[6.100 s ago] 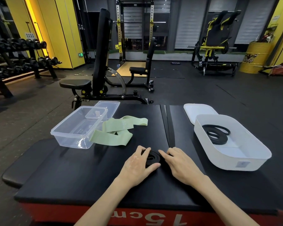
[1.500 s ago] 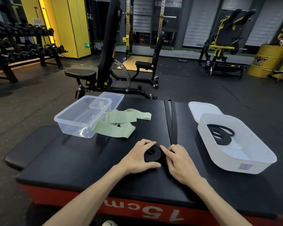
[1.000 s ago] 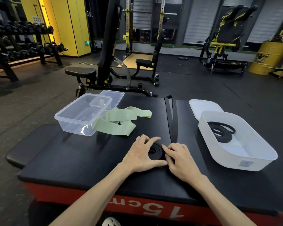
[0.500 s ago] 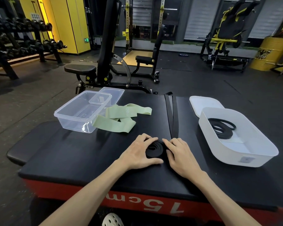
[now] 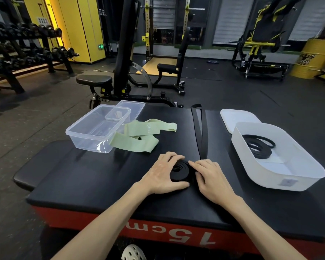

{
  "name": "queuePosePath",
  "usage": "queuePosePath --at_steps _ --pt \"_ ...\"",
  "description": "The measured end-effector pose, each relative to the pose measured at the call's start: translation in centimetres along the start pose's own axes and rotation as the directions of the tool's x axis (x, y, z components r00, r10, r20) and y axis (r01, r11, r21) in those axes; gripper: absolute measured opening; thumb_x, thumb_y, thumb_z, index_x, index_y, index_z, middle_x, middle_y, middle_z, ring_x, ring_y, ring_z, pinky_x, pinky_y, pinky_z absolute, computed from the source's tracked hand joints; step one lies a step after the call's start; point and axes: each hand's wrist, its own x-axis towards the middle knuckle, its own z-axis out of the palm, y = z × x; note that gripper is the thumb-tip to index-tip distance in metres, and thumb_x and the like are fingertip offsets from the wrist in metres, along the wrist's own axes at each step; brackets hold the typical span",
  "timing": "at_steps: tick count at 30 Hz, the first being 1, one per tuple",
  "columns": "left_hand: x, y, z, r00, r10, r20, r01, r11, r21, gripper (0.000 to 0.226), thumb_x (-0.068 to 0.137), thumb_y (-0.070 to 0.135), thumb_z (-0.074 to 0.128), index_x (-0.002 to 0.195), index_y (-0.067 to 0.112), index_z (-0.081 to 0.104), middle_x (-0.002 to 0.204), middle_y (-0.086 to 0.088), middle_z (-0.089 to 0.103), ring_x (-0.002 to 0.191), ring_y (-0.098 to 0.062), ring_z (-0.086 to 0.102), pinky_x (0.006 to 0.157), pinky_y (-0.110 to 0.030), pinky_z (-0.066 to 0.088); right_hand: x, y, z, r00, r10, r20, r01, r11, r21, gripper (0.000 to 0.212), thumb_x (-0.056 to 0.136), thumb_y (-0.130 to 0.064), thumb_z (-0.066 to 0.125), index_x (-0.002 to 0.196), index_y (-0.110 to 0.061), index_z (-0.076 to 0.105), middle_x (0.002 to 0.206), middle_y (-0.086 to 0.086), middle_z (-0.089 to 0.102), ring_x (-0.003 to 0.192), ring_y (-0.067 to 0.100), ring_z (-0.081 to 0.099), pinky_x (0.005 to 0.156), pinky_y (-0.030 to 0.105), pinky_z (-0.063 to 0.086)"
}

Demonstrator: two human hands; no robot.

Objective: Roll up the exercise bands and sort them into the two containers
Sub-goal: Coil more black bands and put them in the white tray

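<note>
A black band coil [image 5: 180,170] lies flat on the black padded platform [image 5: 86,177] between my hands. My left hand [image 5: 162,172] curls round the coil's left side, thumb under its near edge. My right hand [image 5: 210,178] presses fingertips on the coil's right edge. The band's unrolled tail [image 5: 200,128] runs straight away to the platform's far edge. Loose green bands [image 5: 139,136] lie in a heap beside an empty clear container [image 5: 94,130]. A white tub [image 5: 296,177] on the right holds a rolled black band [image 5: 259,148].
A clear lid [image 5: 132,107] leans behind the clear container; a white lid [image 5: 236,118] lies behind the tub. Past the platform's far edge stand a weight bench [image 5: 120,72], a dumbbell rack [image 5: 23,51] at the left and a yellow drum [image 5: 311,59] at the far right.
The coil between my hands has grown a little as the band's tail was wound in. Both hands stay at the coil; the camera view shifted slightly.
</note>
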Motion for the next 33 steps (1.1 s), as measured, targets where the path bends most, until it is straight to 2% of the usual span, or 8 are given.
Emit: queuePosePath --at_steps 5,10,14,20,24,27,30,33 --pt "0.1 -0.6 -0.7 0.990 0.023 0.137 -0.015 0.998 -0.063 0.078 0.081 0.041 0.069 0.146 0.022 0.030 0.142 0.014 0.032 0.132 -0.002 0.024 0.109 -0.015 0.020 0.1 0.5 0.0 0.997 0.080 -0.019 -0.080 0.996 0.036 0.044 0.085 -0.012 0.046 0.125 -0.023 0.059 0.103 -0.005 0.054 0.107 0.013 0.044 0.095 0.030 0.031" --pt "-0.3 -0.6 0.3 0.997 -0.068 0.035 0.069 0.997 -0.028 0.087 0.073 0.065 0.062 0.145 0.025 0.033 0.132 0.016 0.036 0.123 0.000 0.031 0.109 -0.029 0.033 0.2 0.2 -0.1 0.995 0.095 0.043 -0.094 0.995 -0.017 0.042 0.090 -0.014 0.050 0.132 -0.019 0.050 0.101 0.000 0.051 0.104 0.019 0.044 0.087 0.033 0.041" --pt "-0.3 0.1 0.5 0.987 -0.108 -0.117 0.118 0.990 0.078 0.089 0.065 0.075 0.061 0.137 0.028 0.039 0.121 0.012 0.042 0.114 -0.006 0.036 0.104 -0.023 0.035 0.4 -0.2 -0.3 0.990 0.129 0.051 -0.128 0.991 -0.030 0.034 0.088 -0.014 0.052 0.122 -0.017 0.050 0.114 -0.004 0.053 0.114 0.017 0.044 0.086 0.033 0.040" --pt "0.2 0.7 1.1 0.968 -0.146 -0.205 0.191 0.956 0.221 0.084 0.062 0.082 0.052 0.124 0.027 0.042 0.111 0.007 0.044 0.103 -0.013 0.038 0.100 -0.026 0.035 0.4 -0.3 -0.2 0.997 0.065 0.039 -0.064 0.998 -0.021 0.034 0.089 -0.013 0.048 0.123 -0.016 0.056 0.099 -0.004 0.052 0.092 0.018 0.049 0.075 0.026 0.036" --pt "0.3 1.3 1.3 0.960 -0.167 -0.226 0.229 0.929 0.289 0.086 0.062 0.084 0.045 0.124 0.025 0.040 0.111 0.005 0.044 0.104 -0.015 0.039 0.099 -0.027 0.036 0.0 -0.3 0.0 0.998 0.049 0.025 -0.050 0.997 0.056 0.037 0.090 -0.012 0.055 0.127 -0.012 0.056 0.094 -0.001 0.050 0.084 0.019 0.050 0.073 0.030 0.045" --pt "0.1 1.0 1.1 0.977 -0.127 -0.174 0.159 0.970 0.184 0.085 0.064 0.079 0.050 0.130 0.026 0.038 0.118 0.008 0.042 0.110 -0.013 0.037 0.101 -0.026 0.035 0.1 -0.1 0.0 0.999 0.037 0.018 -0.037 0.999 0.028 0.038 0.090 -0.013 0.054 0.128 -0.013 0.056 0.094 -0.002 0.052 0.086 0.019 0.050 0.074 0.030 0.044" --pt "-0.1 0.2 0.1 0.998 -0.057 -0.015 0.056 0.998 -0.035 0.080 0.075 0.051 0.065 0.142 0.023 0.032 0.139 0.012 0.031 0.130 -0.007 0.027 0.109 -0.021 0.026 0.1 0.0 -0.1 0.999 0.046 0.024 -0.046 0.999 -0.013 0.039 0.090 -0.019 0.051 0.129 -0.018 0.056 0.095 -0.004 0.051 0.091 0.017 0.047 0.076 0.027 0.035" --pt "-0.2 -0.4 -0.8 0.992 -0.031 0.125 0.042 0.995 -0.088 0.080 0.084 0.038 0.066 0.149 0.019 0.023 0.149 0.012 0.023 0.138 -0.003 0.018 0.108 -0.012 0.015 0.2 0.1 -0.1 0.997 0.072 0.017 -0.071 0.996 -0.044 0.040 0.090 -0.024 0.044 0.129 -0.023 0.055 0.098 -0.005 0.048 0.095 0.014 0.043 0.082 0.029 0.032"
